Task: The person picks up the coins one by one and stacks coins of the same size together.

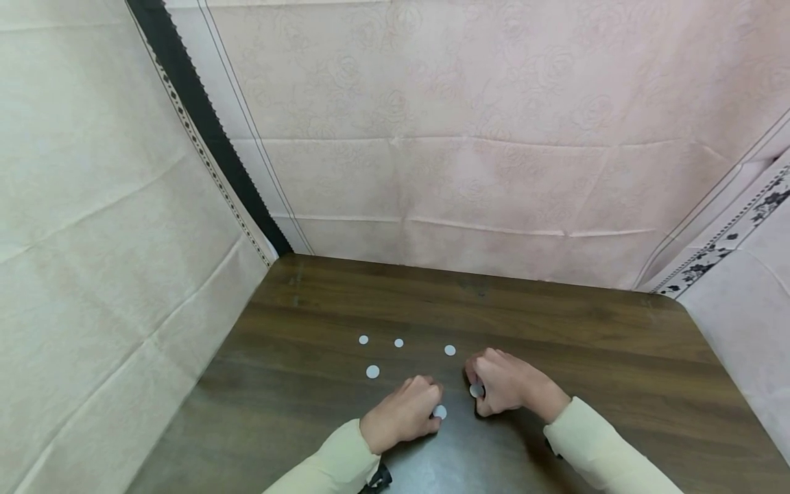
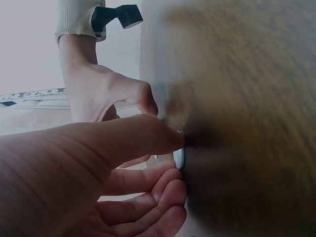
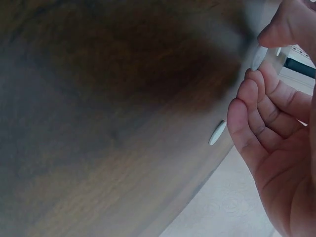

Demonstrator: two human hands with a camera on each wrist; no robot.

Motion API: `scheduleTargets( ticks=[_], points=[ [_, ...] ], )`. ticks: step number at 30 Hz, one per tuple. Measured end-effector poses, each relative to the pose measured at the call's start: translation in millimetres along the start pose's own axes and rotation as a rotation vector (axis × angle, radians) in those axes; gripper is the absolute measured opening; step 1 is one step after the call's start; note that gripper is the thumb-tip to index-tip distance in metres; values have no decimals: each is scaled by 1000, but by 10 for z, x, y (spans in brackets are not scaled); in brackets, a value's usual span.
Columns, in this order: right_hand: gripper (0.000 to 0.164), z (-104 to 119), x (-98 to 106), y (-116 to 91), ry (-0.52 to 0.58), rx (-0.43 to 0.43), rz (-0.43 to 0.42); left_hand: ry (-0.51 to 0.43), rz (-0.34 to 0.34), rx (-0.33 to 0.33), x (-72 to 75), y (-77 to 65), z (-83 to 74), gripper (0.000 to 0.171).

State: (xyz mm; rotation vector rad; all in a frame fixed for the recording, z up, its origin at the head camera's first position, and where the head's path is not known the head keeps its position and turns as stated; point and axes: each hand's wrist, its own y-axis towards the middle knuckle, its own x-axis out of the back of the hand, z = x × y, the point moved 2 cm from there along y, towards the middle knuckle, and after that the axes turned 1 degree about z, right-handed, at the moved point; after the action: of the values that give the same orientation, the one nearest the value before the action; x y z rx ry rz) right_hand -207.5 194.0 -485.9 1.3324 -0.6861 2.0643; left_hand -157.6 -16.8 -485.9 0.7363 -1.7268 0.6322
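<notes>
My left hand (image 1: 402, 413) is low over the wooden table and pinches a flat white disc (image 1: 440, 412) between thumb and curled fingers. In the left wrist view that disc (image 2: 179, 159) stands edge-on between thumb and fingertips, right at the tabletop. To the right, my right hand (image 1: 507, 381) grips another white disc (image 1: 476, 390) the same way. The right wrist view has this disc (image 3: 258, 58) between the thumb tip and the index finger, with the other fingers curled beside it.
Beyond the hands, white discs lie spaced out on the dark table (image 1: 586, 343): one at the left (image 1: 363, 339), one in the middle (image 1: 398, 343), one nearer the right hand (image 1: 450, 350). A larger-looking disc (image 1: 373, 371) lies closer. Pale cloth (image 1: 463, 137) hangs behind the table.
</notes>
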Motion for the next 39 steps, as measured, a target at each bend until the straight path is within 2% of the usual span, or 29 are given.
scheduleTargets(
  ticks=[8, 15, 28, 39],
  points=[
    [19, 25, 12, -27, 48, 7, -14, -17, 4, 9, -3, -4, 0, 23],
    [20, 64, -10, -31, 36, 20, -38, -1, -7, 22, -9, -6, 0, 21],
    [21, 224, -80, -45, 2, 33, -95, -3, -48, -2, 4, -25, -16, 25],
    [20, 359, -167, -19, 49, 62, -118, -8, -53, -7, -11, -19, -6, 28]
  ],
)
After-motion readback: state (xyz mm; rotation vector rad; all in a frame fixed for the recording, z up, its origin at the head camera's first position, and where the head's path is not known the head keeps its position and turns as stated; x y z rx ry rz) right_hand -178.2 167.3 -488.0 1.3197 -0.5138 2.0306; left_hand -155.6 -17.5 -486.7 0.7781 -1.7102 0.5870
